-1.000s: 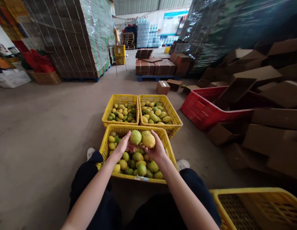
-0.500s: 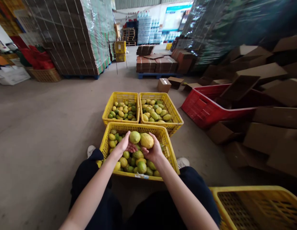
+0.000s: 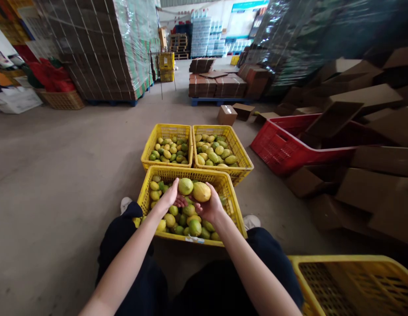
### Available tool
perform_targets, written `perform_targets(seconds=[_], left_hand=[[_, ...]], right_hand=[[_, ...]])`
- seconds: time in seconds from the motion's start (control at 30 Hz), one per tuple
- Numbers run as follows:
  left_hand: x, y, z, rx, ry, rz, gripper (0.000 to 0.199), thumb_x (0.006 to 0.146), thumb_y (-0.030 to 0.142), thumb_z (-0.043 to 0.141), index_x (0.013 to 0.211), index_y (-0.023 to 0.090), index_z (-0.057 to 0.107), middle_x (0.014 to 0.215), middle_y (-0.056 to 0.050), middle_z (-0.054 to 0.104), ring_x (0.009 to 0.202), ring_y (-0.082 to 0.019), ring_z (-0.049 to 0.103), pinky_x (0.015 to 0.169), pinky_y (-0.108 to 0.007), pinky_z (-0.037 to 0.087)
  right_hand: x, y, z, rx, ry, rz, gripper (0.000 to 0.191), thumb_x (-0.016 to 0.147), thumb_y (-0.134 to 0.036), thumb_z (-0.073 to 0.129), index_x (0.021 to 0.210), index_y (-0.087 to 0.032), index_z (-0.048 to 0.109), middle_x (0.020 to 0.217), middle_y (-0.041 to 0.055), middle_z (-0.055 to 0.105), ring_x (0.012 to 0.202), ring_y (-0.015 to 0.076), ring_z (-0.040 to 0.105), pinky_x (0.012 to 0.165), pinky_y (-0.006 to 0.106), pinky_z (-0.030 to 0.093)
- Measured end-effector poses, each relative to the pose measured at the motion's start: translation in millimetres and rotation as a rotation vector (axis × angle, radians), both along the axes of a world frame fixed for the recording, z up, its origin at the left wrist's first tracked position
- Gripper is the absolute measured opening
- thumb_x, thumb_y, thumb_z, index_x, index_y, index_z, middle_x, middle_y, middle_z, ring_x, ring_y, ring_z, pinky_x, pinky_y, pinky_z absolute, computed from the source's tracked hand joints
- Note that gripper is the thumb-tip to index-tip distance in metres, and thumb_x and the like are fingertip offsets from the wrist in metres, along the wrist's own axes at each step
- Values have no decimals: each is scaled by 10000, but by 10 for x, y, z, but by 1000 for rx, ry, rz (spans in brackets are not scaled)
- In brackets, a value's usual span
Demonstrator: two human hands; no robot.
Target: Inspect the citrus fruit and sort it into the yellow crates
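My left hand (image 3: 171, 195) holds a greenish-yellow lemon (image 3: 185, 186), thumb on its near side. Beside it, my right hand (image 3: 213, 206) is closed around a yellower lemon (image 3: 201, 192). The two lemons are side by side, almost touching, above a yellow plastic crate (image 3: 236, 215). Inside that crate lie many loose green and yellow lemons (image 3: 195, 228), partly hidden by my hands and forearms.
Two more yellow crates, the left one (image 3: 142, 158) and the right one (image 3: 245, 162), stand behind with lemons inside. A red crate (image 3: 272, 147) and a heap of cardboard boxes (image 3: 371, 188) lie at right. Another yellow crate (image 3: 296, 267) is at lower right.
The view has shifted slightly. Both hands keep hold of the same lemons, with hardly any movement over the crate.
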State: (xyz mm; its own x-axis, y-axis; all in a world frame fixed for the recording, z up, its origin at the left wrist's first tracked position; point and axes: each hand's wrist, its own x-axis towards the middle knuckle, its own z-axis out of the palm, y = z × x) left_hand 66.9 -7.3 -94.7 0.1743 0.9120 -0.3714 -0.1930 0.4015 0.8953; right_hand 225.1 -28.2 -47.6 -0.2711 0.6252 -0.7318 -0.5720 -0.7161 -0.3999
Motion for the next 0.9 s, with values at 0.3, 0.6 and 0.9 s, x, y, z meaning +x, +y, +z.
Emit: perform_targets(seconds=[0.3, 0.6, 0.9], left_hand=[[-20, -32, 362, 92, 60, 30, 445, 790, 590, 676, 975, 187, 643, 947, -95, 738, 896, -249, 699, 728, -336, 555], [-50, -125, 512, 638, 247, 104, 506, 651, 274, 853, 1087, 214, 604, 1174, -94, 660, 1138, -260, 617, 1013, -385, 474], [-43, -97, 533, 508, 65, 123, 503, 586, 296, 877, 974, 200, 571, 1065, -78, 675, 1045, -235, 649, 975, -388, 494]], right_hand=[[-50, 21, -14, 168, -122, -69, 361, 937, -503, 443, 841, -183, 577, 560, 27, 617, 400, 132, 529, 334, 215, 436], [60, 43, -98, 788, -738, -283, 670, 504, -355, 915, 1035, -253, 519, 1027, 18, 650, 903, 212, 655, 761, 334, 584], [141, 23, 20, 901, -718, -253, 633, 472, -348, 924, 947, -243, 518, 1009, 21, 673, 901, 214, 663, 817, 355, 561]])
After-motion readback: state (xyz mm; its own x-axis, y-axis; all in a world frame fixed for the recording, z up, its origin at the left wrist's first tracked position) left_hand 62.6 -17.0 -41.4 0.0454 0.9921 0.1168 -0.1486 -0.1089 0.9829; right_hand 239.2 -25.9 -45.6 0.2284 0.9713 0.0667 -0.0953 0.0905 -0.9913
